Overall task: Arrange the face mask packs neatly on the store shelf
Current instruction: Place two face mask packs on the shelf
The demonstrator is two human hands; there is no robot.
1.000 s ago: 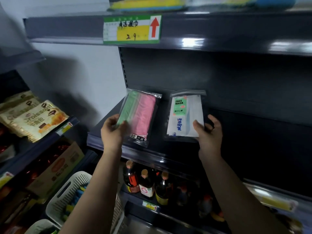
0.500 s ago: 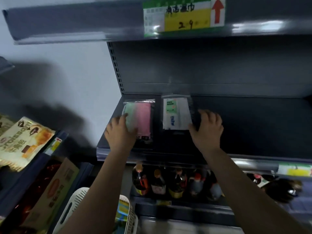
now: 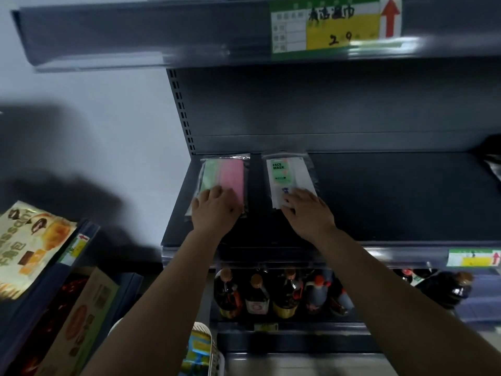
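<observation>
Both packs have gone from held up to lying flat on the dark shelf (image 3: 379,196), side by side. Left hand (image 3: 217,210) presses flat on the pink-green pack (image 3: 226,173); right hand (image 3: 309,213), fingers spread, rests on the white pack (image 3: 287,176).

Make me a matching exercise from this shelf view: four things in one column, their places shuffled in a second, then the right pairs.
Things:
1. pink and green mask pack
2. white mask pack
3. bottles
4. price tag

Places:
A. on the edge of the shelf above
B. under the right hand
C. under the left hand
D. on the shelf below

Pairs: 1-C, 2-B, 3-D, 4-A
</observation>
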